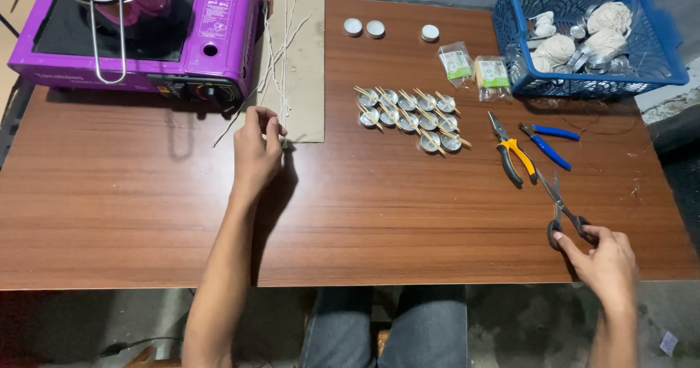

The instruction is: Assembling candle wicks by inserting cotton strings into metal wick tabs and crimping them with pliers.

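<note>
My left hand (257, 149) pinches the lower end of a thin white wick string (281, 62) at the bottom edge of a brown cardboard sheet (306, 69); several such strings lie along the sheet. My right hand (605, 262) rests near the table's front right corner, its fingers on the dark handles of a pair of scissors (561, 208) that lies flat, blades pointing away from me. Between the hands stands a cluster of small metal cups (408, 109), each with wooden sticks laid across its top.
A purple portable stove (211, 40) with a metal pot sits at the back left. Yellow-handled pliers (510, 153) and blue-handled pliers (547, 142) lie right of the cups. A blue basket (660, 65) holds string balls. Three white tealights (375, 28) and two small packets (474, 65) lie behind.
</note>
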